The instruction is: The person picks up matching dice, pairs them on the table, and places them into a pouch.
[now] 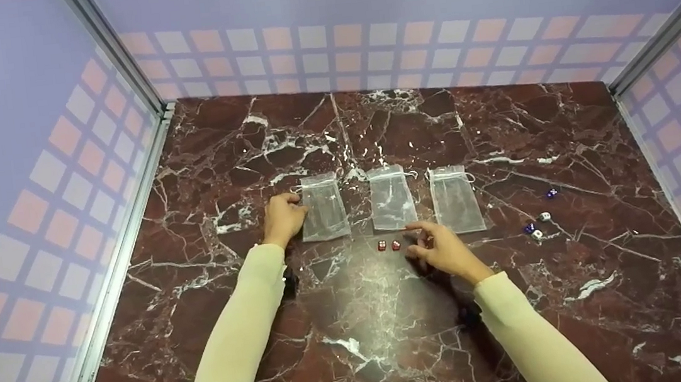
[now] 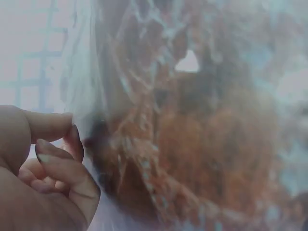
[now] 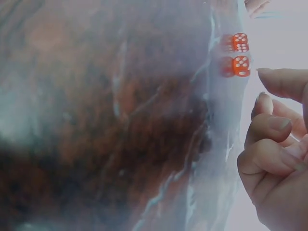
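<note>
Three white sheer mesh drawstring bags [image 1: 393, 201] and six small cube-shaped dice, all on one dark red, white-veined marble-patterned table [image 1: 357, 347].
The bags are one left, one middle, one right; the dice split by colour into two translucent red dice [image 1: 396, 245] near the middle bag, two blue dice [image 1: 530, 228] and two white dice [image 1: 546, 216], these four on the right; of one person there show two bare hands, one left hand [image 1: 285, 217] and one right hand [image 1: 446, 249], with two pale yellow sleeves [image 1: 233, 348].
</note>
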`<state>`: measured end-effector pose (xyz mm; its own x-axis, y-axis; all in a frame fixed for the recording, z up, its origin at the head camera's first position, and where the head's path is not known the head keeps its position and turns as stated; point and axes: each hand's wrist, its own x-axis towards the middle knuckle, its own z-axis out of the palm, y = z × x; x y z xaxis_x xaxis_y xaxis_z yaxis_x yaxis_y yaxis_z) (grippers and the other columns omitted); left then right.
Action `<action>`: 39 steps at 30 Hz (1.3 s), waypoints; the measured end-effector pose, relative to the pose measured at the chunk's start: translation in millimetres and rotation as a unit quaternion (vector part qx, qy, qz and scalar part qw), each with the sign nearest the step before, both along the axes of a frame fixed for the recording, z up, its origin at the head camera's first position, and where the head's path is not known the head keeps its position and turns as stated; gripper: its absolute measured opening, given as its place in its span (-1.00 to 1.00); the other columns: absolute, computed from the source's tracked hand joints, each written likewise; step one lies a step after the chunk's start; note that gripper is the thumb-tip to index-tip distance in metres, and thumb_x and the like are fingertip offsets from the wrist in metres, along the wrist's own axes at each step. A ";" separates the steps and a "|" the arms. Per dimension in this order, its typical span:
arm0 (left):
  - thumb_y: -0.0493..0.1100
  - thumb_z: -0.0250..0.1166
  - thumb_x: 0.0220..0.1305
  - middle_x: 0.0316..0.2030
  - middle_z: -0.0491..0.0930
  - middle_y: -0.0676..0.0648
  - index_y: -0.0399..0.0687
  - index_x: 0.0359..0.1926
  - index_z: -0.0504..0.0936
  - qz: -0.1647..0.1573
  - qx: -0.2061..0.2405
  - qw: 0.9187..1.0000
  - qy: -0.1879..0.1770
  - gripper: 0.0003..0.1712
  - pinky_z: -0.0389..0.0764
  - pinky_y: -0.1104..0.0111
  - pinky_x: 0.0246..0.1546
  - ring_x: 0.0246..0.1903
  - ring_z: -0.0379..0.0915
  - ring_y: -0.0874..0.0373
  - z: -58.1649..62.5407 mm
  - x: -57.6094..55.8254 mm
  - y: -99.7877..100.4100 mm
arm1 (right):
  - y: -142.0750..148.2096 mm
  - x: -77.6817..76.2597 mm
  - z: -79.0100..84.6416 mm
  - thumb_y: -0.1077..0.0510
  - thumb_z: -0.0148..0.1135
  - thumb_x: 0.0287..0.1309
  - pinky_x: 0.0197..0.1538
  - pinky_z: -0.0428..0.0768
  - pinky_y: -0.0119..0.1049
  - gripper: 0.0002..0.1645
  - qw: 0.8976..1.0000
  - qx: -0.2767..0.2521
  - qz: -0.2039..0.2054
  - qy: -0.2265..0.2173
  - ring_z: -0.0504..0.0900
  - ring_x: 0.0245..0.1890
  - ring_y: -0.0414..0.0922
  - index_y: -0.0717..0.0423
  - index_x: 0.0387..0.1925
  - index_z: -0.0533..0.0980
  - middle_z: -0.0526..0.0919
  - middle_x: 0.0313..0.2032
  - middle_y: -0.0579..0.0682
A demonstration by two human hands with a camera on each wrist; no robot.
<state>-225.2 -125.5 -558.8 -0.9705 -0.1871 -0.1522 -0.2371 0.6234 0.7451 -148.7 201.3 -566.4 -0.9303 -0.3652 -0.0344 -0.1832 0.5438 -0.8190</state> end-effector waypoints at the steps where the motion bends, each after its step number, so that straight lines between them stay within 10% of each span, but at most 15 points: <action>1: -0.20 0.36 0.22 -0.22 0.72 -0.13 -0.19 0.03 0.70 -0.004 0.009 1.000 0.007 -0.66 0.56 0.14 -0.07 -0.18 0.62 0.01 1.6 0.7 -0.2 | -1.7 -0.4 1.1 0.35 0.38 0.11 -0.55 0.47 -0.39 -0.45 1.000 -0.002 -0.006 0.005 0.48 -0.60 -0.19 0.32 0.17 0.49 0.52 -0.50 -0.06; 7: -0.27 0.33 0.28 -0.33 0.66 -0.05 -0.19 -0.08 0.74 -0.038 0.078 0.991 0.099 -0.80 0.50 0.33 -0.26 -0.33 0.51 0.14 13.3 10.9 5.4 | -16.5 -3.6 10.6 0.34 0.34 0.18 -0.48 0.46 -0.41 -0.55 0.997 -0.045 -0.045 0.035 0.47 -0.55 -0.18 0.38 0.11 0.51 0.54 -0.46 -0.05; 13: -0.42 0.34 0.22 -0.40 0.58 -0.07 -0.34 -0.17 0.72 -0.109 0.223 0.943 0.221 -0.85 0.40 0.48 -0.42 -0.43 0.39 0.16 19.0 29.0 14.8 | -39.7 -9.3 27.8 0.32 0.31 0.22 -0.54 0.41 -0.47 -0.54 0.989 -0.128 -0.057 0.053 0.45 -0.61 -0.22 0.39 0.14 0.50 0.56 -0.39 0.03; 19: -0.46 0.32 0.22 -0.31 0.60 -0.22 -0.38 -0.19 0.71 -0.161 0.285 0.914 0.241 -0.86 0.44 0.45 -0.40 -0.41 0.39 0.10 21.2 48.3 19.6 | -58.0 -12.9 40.3 0.38 0.28 0.23 -0.52 0.44 -0.50 -0.57 0.978 -0.186 -0.071 0.061 0.55 -0.55 -0.24 0.43 0.12 0.51 0.60 -0.35 0.14; 29: -0.53 0.30 0.19 -0.32 0.60 -0.28 -0.44 -0.27 0.69 -0.222 0.303 0.901 0.216 -0.90 0.40 0.47 -0.57 -0.52 0.37 0.16 45.1 81.8 21.5 | -66.0 12.7 76.0 0.48 0.22 0.20 -0.60 0.43 -0.52 -0.94 0.975 -0.196 -0.046 0.097 0.43 -0.69 -0.26 0.52 -0.33 0.55 0.66 -0.46 0.23; 39: -0.51 0.37 0.14 -0.36 0.59 -0.24 -0.46 -0.30 0.68 -0.187 0.331 0.892 0.244 -0.92 0.45 0.49 -0.50 -0.48 0.41 0.22 51.2 95.8 24.1 | -64.5 20.7 75.1 0.46 0.23 0.20 -0.54 0.43 -0.51 -0.92 0.984 -0.162 -0.014 0.076 0.43 -0.61 -0.31 0.50 -0.31 0.58 0.58 -0.57 0.16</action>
